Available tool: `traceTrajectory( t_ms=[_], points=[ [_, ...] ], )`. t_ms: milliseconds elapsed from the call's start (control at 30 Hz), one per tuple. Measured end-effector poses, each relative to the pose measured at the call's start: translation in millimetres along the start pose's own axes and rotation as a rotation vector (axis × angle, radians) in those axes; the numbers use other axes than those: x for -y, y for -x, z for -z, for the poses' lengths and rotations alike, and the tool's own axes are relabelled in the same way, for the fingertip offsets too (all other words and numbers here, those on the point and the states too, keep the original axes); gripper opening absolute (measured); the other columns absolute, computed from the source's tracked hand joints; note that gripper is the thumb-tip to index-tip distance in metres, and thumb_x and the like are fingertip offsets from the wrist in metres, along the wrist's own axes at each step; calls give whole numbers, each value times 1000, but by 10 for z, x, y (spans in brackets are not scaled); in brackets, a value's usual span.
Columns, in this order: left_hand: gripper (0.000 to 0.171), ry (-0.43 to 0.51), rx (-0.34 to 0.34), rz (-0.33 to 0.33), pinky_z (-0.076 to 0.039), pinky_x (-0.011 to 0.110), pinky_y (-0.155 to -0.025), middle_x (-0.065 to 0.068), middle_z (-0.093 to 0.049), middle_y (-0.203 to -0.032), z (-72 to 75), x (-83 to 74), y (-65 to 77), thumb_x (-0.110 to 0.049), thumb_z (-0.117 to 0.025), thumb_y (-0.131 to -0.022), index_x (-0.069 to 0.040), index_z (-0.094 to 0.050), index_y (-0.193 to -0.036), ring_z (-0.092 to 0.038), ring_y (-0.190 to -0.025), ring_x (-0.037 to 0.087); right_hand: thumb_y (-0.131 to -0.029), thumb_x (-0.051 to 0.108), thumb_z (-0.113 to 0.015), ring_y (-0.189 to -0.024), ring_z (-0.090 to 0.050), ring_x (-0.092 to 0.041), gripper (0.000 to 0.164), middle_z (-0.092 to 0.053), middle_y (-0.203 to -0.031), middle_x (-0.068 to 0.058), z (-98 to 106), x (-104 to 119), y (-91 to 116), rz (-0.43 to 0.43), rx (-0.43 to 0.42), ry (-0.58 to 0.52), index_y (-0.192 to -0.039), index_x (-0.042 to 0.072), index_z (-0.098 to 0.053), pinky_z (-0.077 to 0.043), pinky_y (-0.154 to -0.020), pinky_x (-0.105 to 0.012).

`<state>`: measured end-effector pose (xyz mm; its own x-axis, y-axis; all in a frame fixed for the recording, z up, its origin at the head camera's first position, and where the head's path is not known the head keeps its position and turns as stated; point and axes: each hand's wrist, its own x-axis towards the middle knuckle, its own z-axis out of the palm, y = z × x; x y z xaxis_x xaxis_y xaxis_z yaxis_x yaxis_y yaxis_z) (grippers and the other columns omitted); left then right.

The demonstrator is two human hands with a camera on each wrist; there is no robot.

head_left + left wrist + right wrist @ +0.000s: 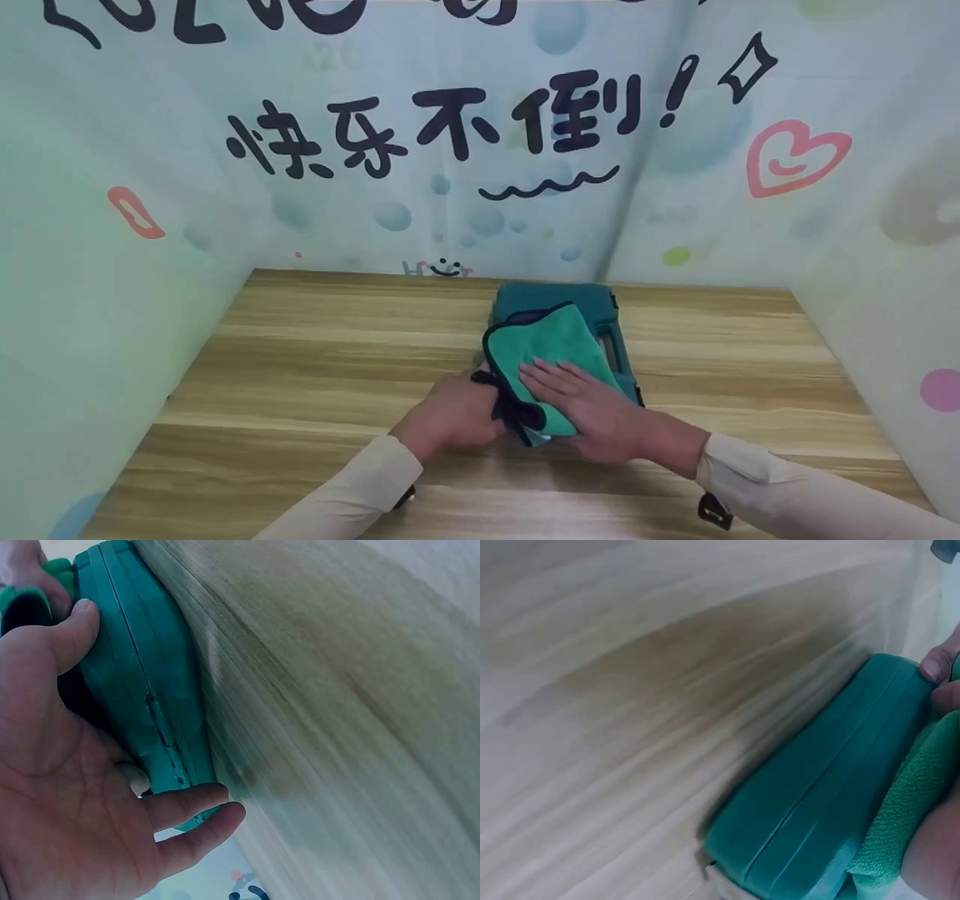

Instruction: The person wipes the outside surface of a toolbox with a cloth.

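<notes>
A teal-green hard plastic case (553,295) lies flat on the wooden table, its handle side facing right in the head view. Spread over its top is a green cloth (551,341) with dark edging, partly folded. My right hand (589,405) lies flat on the cloth, fingers stretched out and pressing it against the lid. At the case's near left side, my left hand (461,416) holds the case; in the left wrist view its thumb sits on the lid edge and two fingers reach along the side wall (154,667). Its other fingers are mostly hidden.
Wood-grain table (300,360) surrounds the case on both sides. A printed fabric backdrop (450,217) rises right behind the table's far edge, close to the case, and hangs at the left and right too. A small black strap end (715,511) dangles below the right sleeve.
</notes>
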<state>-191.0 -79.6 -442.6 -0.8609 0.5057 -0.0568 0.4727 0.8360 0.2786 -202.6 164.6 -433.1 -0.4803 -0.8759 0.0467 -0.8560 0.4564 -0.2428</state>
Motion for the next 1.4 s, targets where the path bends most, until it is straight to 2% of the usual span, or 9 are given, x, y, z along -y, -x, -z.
traceTrajectory(
  t_ms=[233, 400, 500, 600, 833, 1000, 1167, 1333, 1400],
  points=[
    [76, 5, 4, -49, -44, 43, -104, 11, -44, -151, 1, -12, 4, -61, -51, -99, -9, -42, -154, -52, -130, 27, -96, 12, -63, -150, -19, -34, 73, -24, -166, -11, 27, -106, 115, 93, -14, -38, -160, 2, -28, -18, -117, -54],
    [92, 57, 61, -8, -39, 45, -109, 6, -18, -167, 24, -4, -12, -70, -51, -95, -8, -32, -160, -38, -143, 28, -92, 3, -63, -150, -20, -33, 73, -27, -164, -11, 78, -278, 122, 12, -46, -137, -158, 3, -32, -16, -117, -57],
    [95, 97, 89, 17, -35, 48, -111, 0, -2, -170, 27, 5, -17, -70, -53, -94, -7, -28, -161, -28, -148, 28, -93, 2, -64, -150, -21, -36, 71, -29, -163, -15, 100, -421, 139, -43, -84, -142, -157, 0, -33, -17, -116, -60],
    [100, 122, 89, 22, -33, 49, -112, -5, 9, -169, 26, 18, -7, -71, -54, -93, -12, -14, -164, -25, -149, 29, -96, 1, -61, -149, -19, -40, 67, -28, -163, -16, 111, -575, 161, -109, -129, -190, -157, 0, -33, -17, -115, -62],
    [104, 133, 85, 15, -31, 50, -113, -5, 9, -169, 33, 22, 16, -70, -55, -92, -18, -1, -165, -21, -150, 28, -106, 7, -51, -150, -11, -39, 61, -21, -164, -20, 82, -948, 231, -239, -258, -463, -159, -3, -23, -11, -116, -61],
    [105, 128, 78, 18, -31, 52, -112, -5, 9, -169, 16, 13, 8, -71, -55, -92, -18, -1, -165, -22, -150, 29, -109, 14, -47, -150, -10, -35, 64, -14, -166, -18, 31, -1077, 372, -321, -302, -505, -162, 1, -14, -11, -116, -59],
    [105, 98, 68, 8, -34, 49, -112, -3, 8, -169, -17, 12, 5, -72, -52, -92, -16, -2, -165, -23, -150, 28, -109, 11, -47, -145, -26, -34, 60, -28, -162, -20, -38, -989, 557, -366, -310, -563, -161, 0, -19, -21, -115, -56],
    [105, 78, 58, 10, -36, 48, -110, -3, 8, -169, -23, 3, 3, -73, -51, -92, -15, -2, -165, -25, -149, 28, -109, 14, -49, -141, -33, -30, 56, -37, -157, -14, -82, -803, 728, -383, -330, -632, -159, 2, -29, -28, -113, -31],
    [105, 79, 55, 10, -37, 50, -110, -3, 8, -169, -26, 2, 4, -74, -50, -92, -15, -2, -165, -26, -149, 28, -109, 15, -50, -144, -27, -30, 57, -33, -161, -13, -104, -737, 778, -364, -350, -625, -160, 3, -27, -24, -111, -21]
  ],
)
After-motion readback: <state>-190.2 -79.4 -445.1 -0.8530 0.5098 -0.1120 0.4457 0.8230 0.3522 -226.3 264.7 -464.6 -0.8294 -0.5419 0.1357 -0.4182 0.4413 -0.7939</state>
